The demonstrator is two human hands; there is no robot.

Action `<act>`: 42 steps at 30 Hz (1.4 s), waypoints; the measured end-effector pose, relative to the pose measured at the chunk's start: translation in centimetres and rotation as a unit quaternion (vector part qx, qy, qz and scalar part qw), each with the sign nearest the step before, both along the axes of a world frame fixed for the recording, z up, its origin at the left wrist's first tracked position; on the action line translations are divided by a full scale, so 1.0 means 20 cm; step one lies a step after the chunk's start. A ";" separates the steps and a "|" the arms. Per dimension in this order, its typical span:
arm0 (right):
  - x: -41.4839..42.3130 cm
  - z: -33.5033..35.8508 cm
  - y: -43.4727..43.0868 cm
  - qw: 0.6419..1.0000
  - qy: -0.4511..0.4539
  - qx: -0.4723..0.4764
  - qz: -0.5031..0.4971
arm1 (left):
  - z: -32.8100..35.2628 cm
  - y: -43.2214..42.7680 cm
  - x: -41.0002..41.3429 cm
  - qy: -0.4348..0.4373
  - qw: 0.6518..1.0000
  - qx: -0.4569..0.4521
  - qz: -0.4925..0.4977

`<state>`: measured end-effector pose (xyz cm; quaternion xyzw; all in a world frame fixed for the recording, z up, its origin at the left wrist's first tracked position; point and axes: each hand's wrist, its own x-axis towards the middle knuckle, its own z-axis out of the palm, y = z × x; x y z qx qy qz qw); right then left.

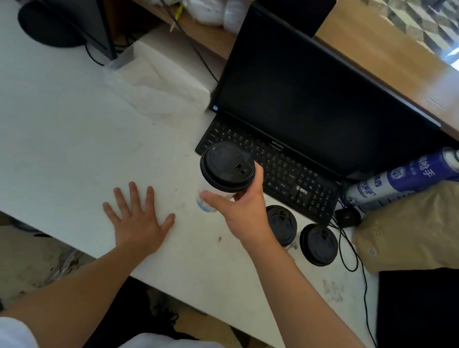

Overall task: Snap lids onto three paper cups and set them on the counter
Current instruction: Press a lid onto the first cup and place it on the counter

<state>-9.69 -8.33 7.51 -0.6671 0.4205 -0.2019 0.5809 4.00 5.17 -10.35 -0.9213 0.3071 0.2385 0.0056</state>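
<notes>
My right hand (242,207) grips a white paper cup (207,197) with a black lid (228,165) on it, held above the white counter (52,136) in front of the keyboard. Two more cups with black lids stand on the counter to its right: one (281,224) partly behind my right wrist, the other (318,244) just right of it. My left hand (138,217) rests flat on the counter with fingers spread, holding nothing, to the left of the held cup.
A black keyboard (281,172) and a dark monitor (320,98) sit behind the cups. Spray cans (396,181), a brown package (425,229) and a black box (431,317) crowd the right. Cables (356,263) trail past the cups. Crumpled plastic wrap (158,82) lies at the back.
</notes>
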 end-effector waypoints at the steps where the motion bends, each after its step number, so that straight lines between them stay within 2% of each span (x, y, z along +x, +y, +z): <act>1: -0.01 0.01 0.01 1.000 -0.004 -0.003 -0.002 | 0.04 -0.02 0.02 0.028 0.999 0.024 -0.002; 3: -0.02 0.02 0.02 1.000 -0.009 -0.010 -0.007 | 0.18 -0.06 0.06 0.107 0.993 0.042 0.002; 4: -0.03 0.02 0.02 1.000 -0.013 -0.012 -0.013 | 0.27 -0.08 0.09 0.148 0.989 0.003 0.003; 7: -0.03 0.05 0.04 0.999 -0.028 -0.011 -0.036 | 0.57 -0.12 0.09 0.255 0.940 -0.223 -0.036; 9: -0.03 0.08 0.06 0.998 -0.041 -0.013 -0.054 | 0.75 -0.15 0.03 0.259 0.914 -0.303 -0.070; 12: -0.01 0.13 0.08 0.994 -0.064 -0.010 -0.083 | 0.94 -0.21 -0.09 0.250 0.890 -0.371 -0.084; 19: -0.03 0.23 0.13 0.985 -0.120 -0.030 -0.119 | 1.08 -0.25 -0.26 0.194 0.858 -0.474 -0.034; 24: -0.10 0.28 0.13 0.985 -0.129 -0.022 -0.112 | 1.12 -0.25 -0.27 0.233 0.852 -0.463 -0.072; 29: -0.23 0.31 0.04 0.994 -0.097 -0.004 -0.040 | 1.17 -0.25 -0.18 0.314 0.854 -0.397 -0.115; 35: -0.31 0.35 -0.07 0.997 -0.070 -0.032 0.008 | 1.27 -0.31 -0.12 0.343 0.851 -0.358 -0.176; 42: -0.36 0.40 -0.15 0.996 -0.069 -0.062 -0.003 | 1.32 -0.42 -0.13 0.343 0.845 -0.351 -0.211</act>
